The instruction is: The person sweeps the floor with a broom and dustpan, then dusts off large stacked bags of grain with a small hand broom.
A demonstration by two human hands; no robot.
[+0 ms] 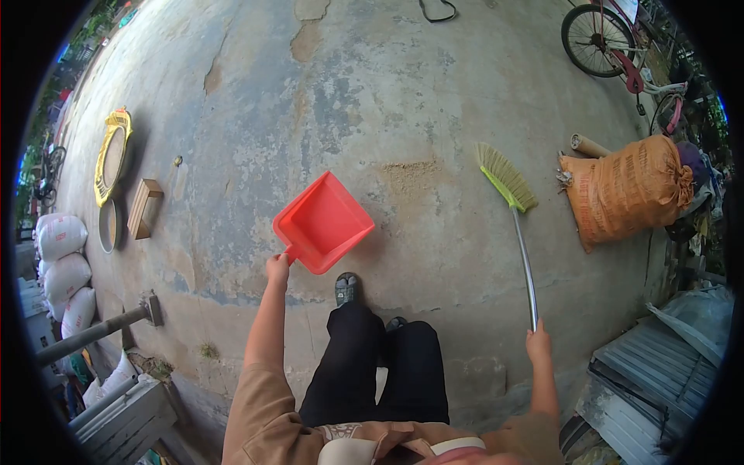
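A red dustpan (329, 221) hangs from my left hand (277, 266), whose fingers are wrapped round its short handle. Its tray looks bare inside, with the wide edge turned to the right. On the other side my right hand (538, 338) grips the metal pole of a broom (508, 178). The broom's yellow-green bristles fan out ahead of me on the right. Between dustpan and broom, a small heap of sandy dirt (411, 174) lies spread on the concrete floor (418, 256).
To the right rest a stuffed orange sack (628, 186) and a parked bicycle (601, 39). On the left are a yellow-rimmed oval tray (101, 182), a small wooden stool (141, 208), stacked white sacks (66, 275) and a metal bar (93, 335). Grey panels (659, 356) lie at lower right.
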